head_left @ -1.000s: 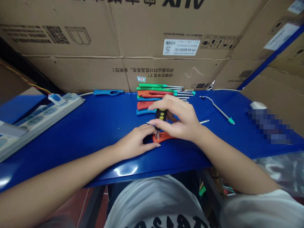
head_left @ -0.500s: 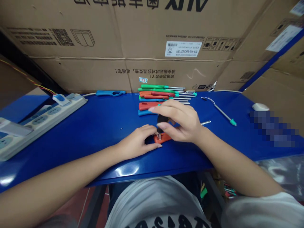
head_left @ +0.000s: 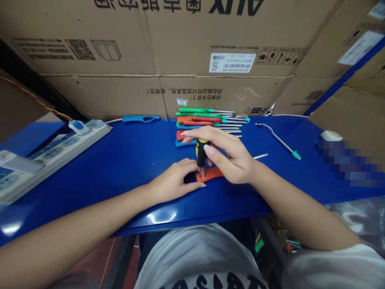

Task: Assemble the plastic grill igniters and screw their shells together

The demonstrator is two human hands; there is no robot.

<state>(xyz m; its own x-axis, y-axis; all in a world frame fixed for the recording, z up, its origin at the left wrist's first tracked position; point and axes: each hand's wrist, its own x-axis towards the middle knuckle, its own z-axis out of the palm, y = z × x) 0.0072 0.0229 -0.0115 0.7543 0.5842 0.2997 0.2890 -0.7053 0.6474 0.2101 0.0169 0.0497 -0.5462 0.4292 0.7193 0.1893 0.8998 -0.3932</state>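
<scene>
An orange long-necked lighter [head_left: 212, 174] lies on the blue table in front of me, its metal tube pointing right. My left hand [head_left: 176, 180] pinches the handle's left end between thumb and fingers. In my right hand [head_left: 230, 154] is a short black-and-yellow screwdriver [head_left: 201, 152], held upright between thumb and fingers. Its tip meets the top of the orange handle beside my left fingertips. My right hand hides the middle of the lighter.
Several coloured lighters [head_left: 195, 119] lie stacked behind my hands, against the cardboard [head_left: 120, 88]. A blue lighter handle [head_left: 140, 119] rests to their left. A power strip [head_left: 57, 158] stands at the left. At right lie a metal tube with wires [head_left: 282, 141] and a white object [head_left: 331, 135].
My right hand's fingers have shifted around the screwdriver, and more of its yellow-and-black handle shows. My left hand and the orange lighter have stayed in place.
</scene>
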